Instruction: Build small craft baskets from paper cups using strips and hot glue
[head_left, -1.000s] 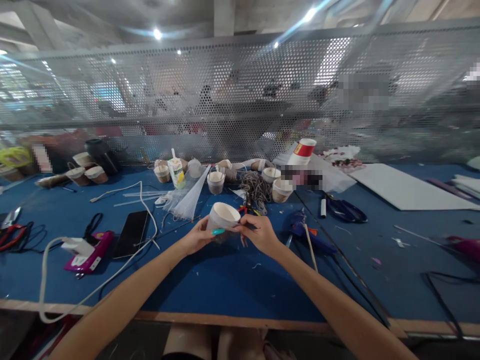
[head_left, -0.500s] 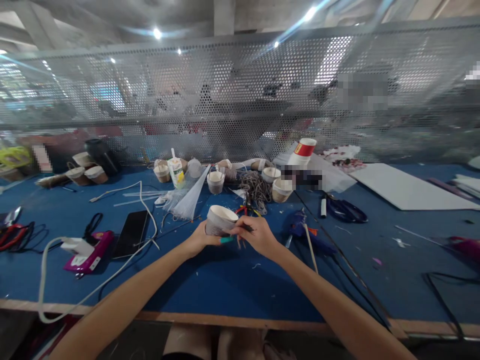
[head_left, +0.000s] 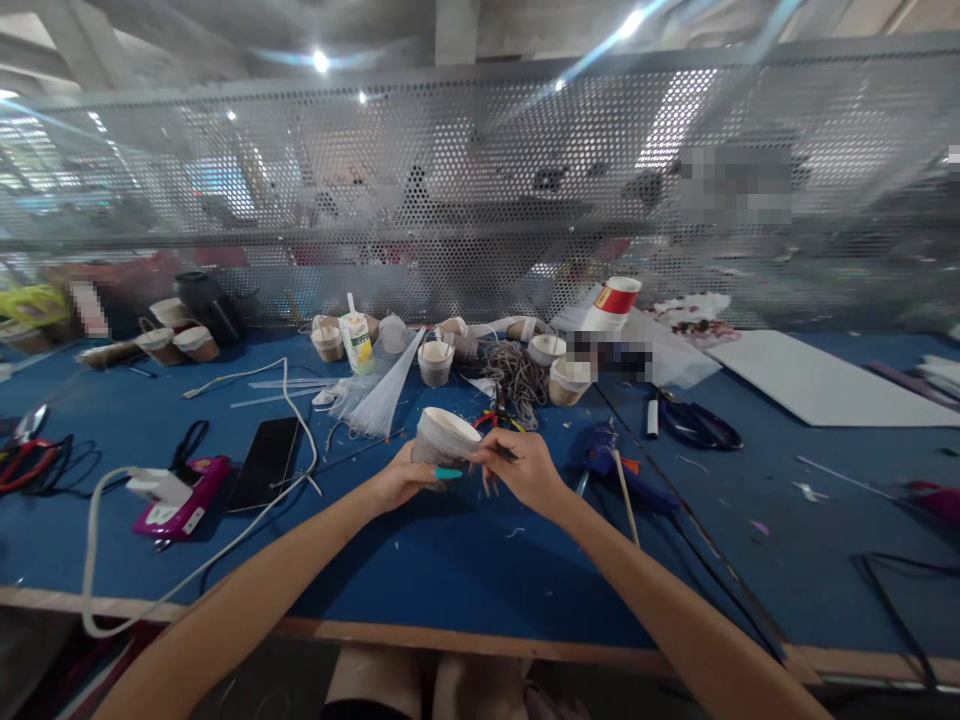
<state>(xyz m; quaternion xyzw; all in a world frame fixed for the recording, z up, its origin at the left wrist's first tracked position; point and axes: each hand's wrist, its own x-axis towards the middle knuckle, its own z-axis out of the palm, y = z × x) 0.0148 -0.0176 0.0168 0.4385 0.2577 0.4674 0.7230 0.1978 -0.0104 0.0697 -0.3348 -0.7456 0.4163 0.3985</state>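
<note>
A small paper cup (head_left: 444,440) with a white inside and grey cord-like wrapping is held above the blue table, its mouth tilted. My left hand (head_left: 397,480) grips it from the left and below, the teal-nailed thumb lying across its front. At the cup's right side my right hand (head_left: 521,470) is closed in a pinch against the wall near the rim. Something small and dark shows at its fingers; what they pinch is hidden. Just behind the hands lie pliers (head_left: 498,418) with red and yellow handles and a heap of grey cord (head_left: 517,375).
Several similar cups, one being a wrapped cup (head_left: 435,363), stand behind. A blue glue gun (head_left: 600,450) and scissors (head_left: 697,420) lie right; a phone (head_left: 264,465) and purple power strip (head_left: 187,500) lie left. Clear plastic strips (head_left: 382,390) and a drink carton (head_left: 357,343) are farther back.
My left thumb has moved up across the front of the cup, and the cup has turned slightly. My right hand stays pinched at its side. The whole view has shifted a little.
</note>
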